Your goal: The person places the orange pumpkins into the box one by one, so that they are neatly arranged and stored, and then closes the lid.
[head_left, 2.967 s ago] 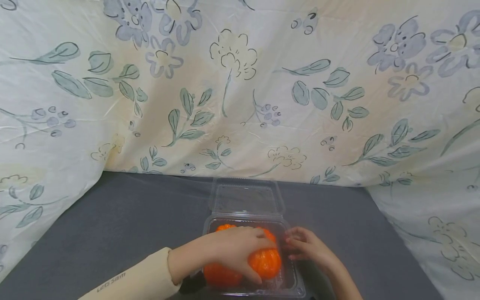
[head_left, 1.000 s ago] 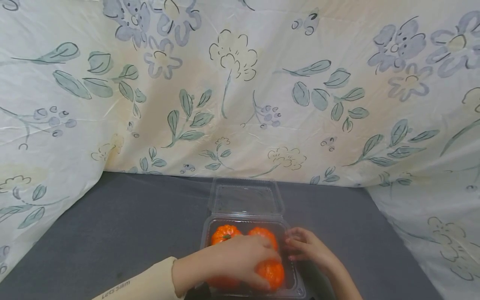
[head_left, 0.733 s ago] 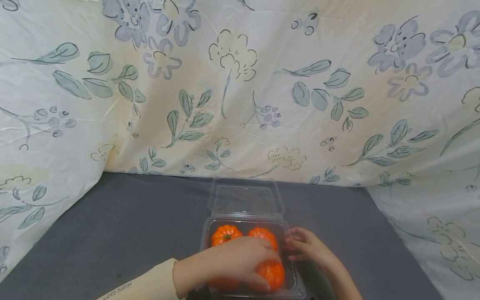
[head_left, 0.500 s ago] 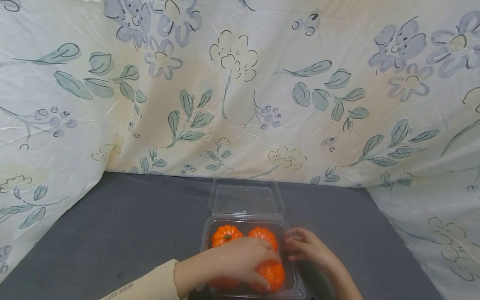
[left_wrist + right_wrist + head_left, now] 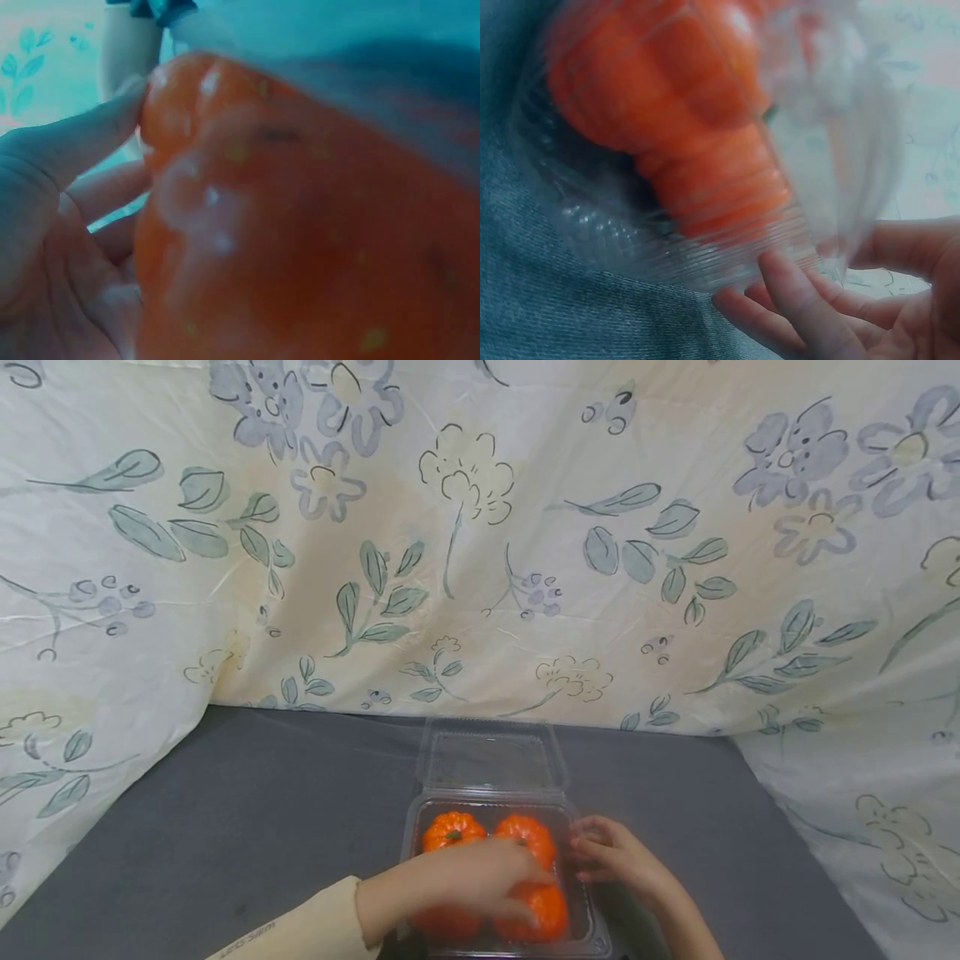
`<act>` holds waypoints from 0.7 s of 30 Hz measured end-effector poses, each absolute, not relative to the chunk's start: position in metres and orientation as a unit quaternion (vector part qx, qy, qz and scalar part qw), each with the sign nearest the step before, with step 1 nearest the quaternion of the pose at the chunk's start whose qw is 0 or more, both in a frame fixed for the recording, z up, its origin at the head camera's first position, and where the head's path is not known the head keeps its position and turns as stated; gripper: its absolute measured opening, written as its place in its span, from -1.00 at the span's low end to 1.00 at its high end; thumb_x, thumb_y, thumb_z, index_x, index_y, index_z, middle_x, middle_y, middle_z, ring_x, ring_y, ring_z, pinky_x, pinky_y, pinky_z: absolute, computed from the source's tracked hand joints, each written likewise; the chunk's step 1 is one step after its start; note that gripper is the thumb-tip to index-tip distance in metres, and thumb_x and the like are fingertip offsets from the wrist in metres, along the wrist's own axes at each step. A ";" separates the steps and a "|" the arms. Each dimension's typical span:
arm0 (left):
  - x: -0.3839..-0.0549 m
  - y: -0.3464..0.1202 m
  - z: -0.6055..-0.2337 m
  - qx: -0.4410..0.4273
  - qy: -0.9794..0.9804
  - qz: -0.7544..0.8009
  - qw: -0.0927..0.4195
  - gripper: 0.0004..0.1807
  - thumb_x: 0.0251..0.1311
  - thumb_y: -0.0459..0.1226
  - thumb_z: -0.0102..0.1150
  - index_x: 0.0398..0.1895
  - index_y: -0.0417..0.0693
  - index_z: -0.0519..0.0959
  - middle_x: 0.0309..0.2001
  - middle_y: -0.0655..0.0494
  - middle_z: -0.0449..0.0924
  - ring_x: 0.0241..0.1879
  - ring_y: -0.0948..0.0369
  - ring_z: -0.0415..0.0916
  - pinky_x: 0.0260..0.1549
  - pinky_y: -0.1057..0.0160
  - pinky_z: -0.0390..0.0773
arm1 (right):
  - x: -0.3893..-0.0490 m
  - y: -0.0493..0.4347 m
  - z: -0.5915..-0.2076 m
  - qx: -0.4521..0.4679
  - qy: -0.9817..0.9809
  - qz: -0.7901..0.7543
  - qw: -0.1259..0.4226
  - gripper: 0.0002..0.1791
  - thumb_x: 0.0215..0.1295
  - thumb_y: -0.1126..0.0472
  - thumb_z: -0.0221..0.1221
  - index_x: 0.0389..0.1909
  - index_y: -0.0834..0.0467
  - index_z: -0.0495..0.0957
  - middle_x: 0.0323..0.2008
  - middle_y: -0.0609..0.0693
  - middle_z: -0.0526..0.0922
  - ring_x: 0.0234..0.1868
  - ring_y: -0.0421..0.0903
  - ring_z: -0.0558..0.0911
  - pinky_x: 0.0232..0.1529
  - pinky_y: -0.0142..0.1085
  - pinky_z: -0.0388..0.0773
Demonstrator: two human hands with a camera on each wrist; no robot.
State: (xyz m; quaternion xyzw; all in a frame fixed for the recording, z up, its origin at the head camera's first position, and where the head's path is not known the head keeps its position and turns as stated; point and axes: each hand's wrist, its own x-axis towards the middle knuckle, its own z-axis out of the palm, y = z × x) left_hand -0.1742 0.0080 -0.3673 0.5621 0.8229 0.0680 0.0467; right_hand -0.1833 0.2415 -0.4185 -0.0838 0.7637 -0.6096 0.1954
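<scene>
Several small orange pumpkins sit in the base of a clear plastic clamshell container [image 5: 408,835], whose lid [image 5: 491,760] lies back. My left hand [image 5: 483,872] reaches across from the left over the front pumpkins. Its thumb and fingers are about the front-right pumpkin [image 5: 551,914], slightly blurred in the head view. In the left wrist view the thumb [image 5: 90,139] lies against orange skin. The front-left pumpkin [image 5: 446,925] is mostly hidden beneath that hand; the back-left pumpkin [image 5: 453,829] and back-right pumpkin [image 5: 525,833] show behind. My right hand [image 5: 618,856] holds the container's right edge, thumb [image 5: 799,300] outside its ribbed wall.
A dark grey cloth [image 5: 300,793] covers the table under the container. Floral fabric [image 5: 480,568] hangs behind it and along both sides.
Since three seconds ago, the front-right pumpkin has shifted toward the near edge, inside the container. Just now my left hand has drawn slightly back and up over it. The right hand keeps its place.
</scene>
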 end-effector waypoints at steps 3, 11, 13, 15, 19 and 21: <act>-0.174 0.009 -0.369 0.562 0.823 0.069 0.049 -0.57 0.14 -0.01 0.17 0.06 0.05 0.55 -0.10 0.37 0.60 -0.08 0.38 0.49 -0.01 0.47 0.37 | -0.183 0.242 -0.419 -0.086 0.762 -0.611 0.194 -0.53 0.28 0.28 0.05 0.03 0.58 0.21 -0.11 0.29 0.55 -0.08 0.17 0.59 -0.23 -0.11 0.59; -0.172 0.000 -0.356 0.545 0.832 0.063 0.077 -0.51 0.11 0.00 0.19 0.12 0.09 0.48 0.00 0.35 0.54 0.07 0.35 0.42 0.04 0.41 0.37 | -0.185 0.243 -0.421 -0.081 0.764 -0.611 0.192 -0.53 0.28 0.26 0.07 0.01 0.56 0.24 -0.10 0.30 0.55 -0.09 0.15 0.60 -0.24 -0.11 0.59; -0.174 -0.005 -0.351 0.532 0.838 0.080 0.094 -0.49 0.10 -0.01 0.20 0.14 0.09 0.47 0.04 0.32 0.52 0.09 0.35 0.40 0.03 0.40 0.38 | -0.185 0.244 -0.421 -0.085 0.763 -0.611 0.193 -0.54 0.28 0.26 0.06 0.01 0.57 0.23 -0.10 0.31 0.54 -0.10 0.15 0.60 -0.24 -0.11 0.60; -0.177 -0.012 -0.347 0.515 0.845 0.103 0.101 -0.48 0.12 -0.01 0.19 0.15 0.06 0.46 0.07 0.29 0.51 0.09 0.34 0.41 0.03 0.37 0.40 | -0.184 0.244 -0.421 -0.082 0.762 -0.613 0.193 -0.54 0.28 0.27 0.06 0.01 0.57 0.23 -0.11 0.30 0.55 -0.10 0.14 0.61 -0.24 -0.11 0.60; -0.184 -0.029 -0.337 0.475 0.858 0.161 0.114 -0.50 0.14 -0.06 0.19 0.16 0.02 0.47 0.08 0.21 0.53 0.10 0.29 0.42 0.06 0.28 0.40 | -0.184 0.245 -0.423 -0.079 0.762 -0.612 0.195 -0.54 0.30 0.26 0.05 0.01 0.57 0.24 -0.12 0.29 0.55 -0.11 0.14 0.61 -0.23 -0.12 0.59; -0.188 -0.040 -0.333 0.454 0.862 0.194 0.119 -0.49 0.15 -0.07 0.18 0.18 0.02 0.45 0.09 0.19 0.51 0.10 0.27 0.43 0.06 0.25 0.41 | -0.184 0.245 -0.423 -0.082 0.764 -0.611 0.193 -0.55 0.30 0.26 0.05 0.01 0.57 0.24 -0.12 0.29 0.55 -0.11 0.14 0.61 -0.23 -0.11 0.59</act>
